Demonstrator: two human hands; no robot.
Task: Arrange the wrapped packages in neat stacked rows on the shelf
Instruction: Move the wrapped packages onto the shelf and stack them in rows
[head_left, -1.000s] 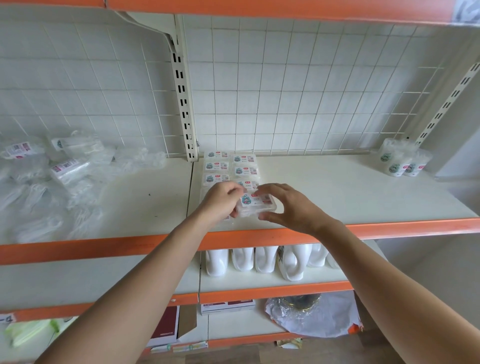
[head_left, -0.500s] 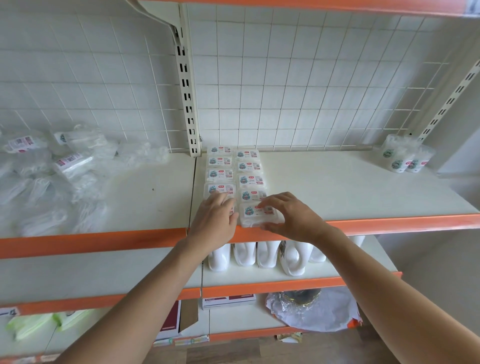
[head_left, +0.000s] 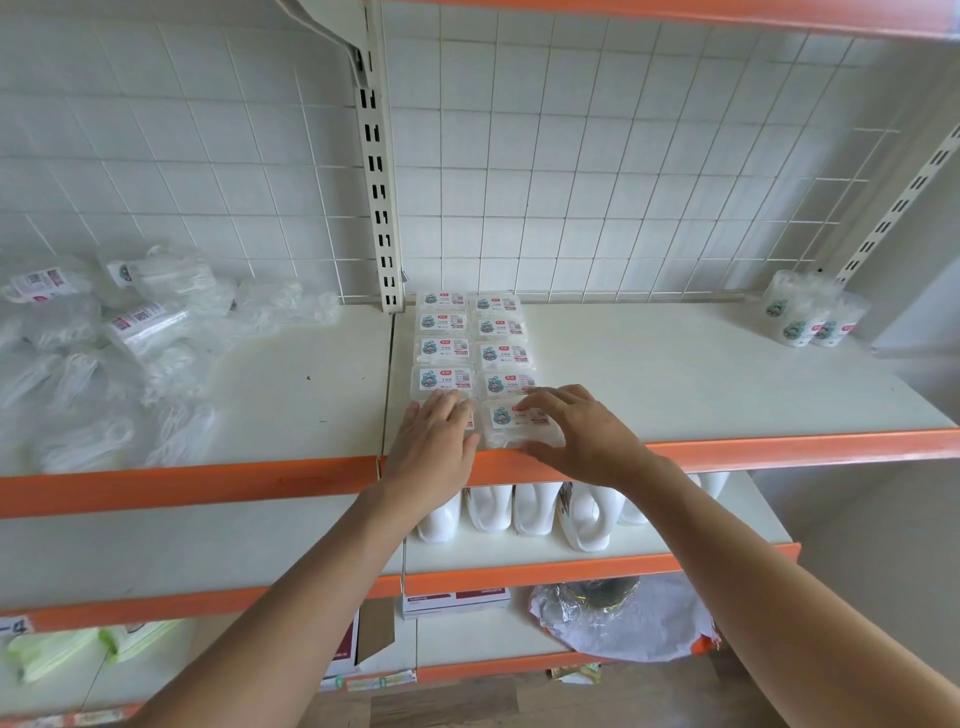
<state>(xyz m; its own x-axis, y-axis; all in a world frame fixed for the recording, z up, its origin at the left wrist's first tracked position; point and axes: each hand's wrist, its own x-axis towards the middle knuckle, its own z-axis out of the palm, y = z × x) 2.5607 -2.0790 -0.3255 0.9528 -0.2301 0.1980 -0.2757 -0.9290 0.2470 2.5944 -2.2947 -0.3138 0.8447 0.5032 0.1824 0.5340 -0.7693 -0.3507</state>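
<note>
Two neat rows of small clear wrapped packages (head_left: 470, 343) with teal and red labels run from the wire back panel to the front edge of the white shelf (head_left: 675, 384). My left hand (head_left: 434, 441) lies flat, fingers together, on the front package of the left row and hides most of it. My right hand (head_left: 582, 436) curls around the front package of the right row (head_left: 511, 423), thumb at its front edge, fingertips on its label.
A loose heap of clear wrapped packages (head_left: 104, 358) covers the left shelf section. Round tubs in plastic (head_left: 810, 317) stand at the back right. An orange rail (head_left: 779, 449) edges the shelf. White jugs (head_left: 519, 509) stand on the shelf below.
The package held in both hands above the rows has come down onto the shelf at the front of the right row. My left hand has flattened onto the left row's front package.
</note>
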